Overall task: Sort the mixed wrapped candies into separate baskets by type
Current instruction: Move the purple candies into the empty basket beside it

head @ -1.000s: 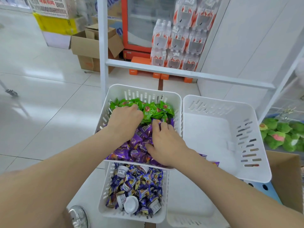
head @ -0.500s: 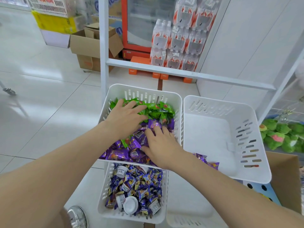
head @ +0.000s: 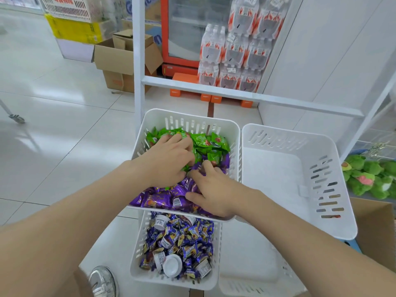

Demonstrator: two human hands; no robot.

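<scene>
Two kinds of wrapped sweets share one white basket (head: 192, 116) at the centre of the frame: green candies (head: 210, 142) heaped at its far end, purple candies (head: 158, 198) at its near end. The left hand (head: 169, 159) lies on the green heap with its fingers bent down into the wrappers; whether they hold any cannot be seen. A moment ago it was bunched at the seam between the two colours, so it has slid further up the frame onto the green. The right hand (head: 214, 189) rests on the purple pile as before, fingers spread and loose, gripping nothing. Together the hands seem to be parting the colours — the line between green and purple looks cleaner than before, though nothing has left this basket yet.

Just right of it stands an empty basket (head: 274, 189), a likely home for one colour. Below, toward the bottom of the frame, a lower basket (head: 137, 243) holds blue candies (head: 182, 239) and small white cups. At the upper centre stand packs of bottled water (head: 235, 50); at the upper left, a cardboard box (head: 120, 58).
</scene>
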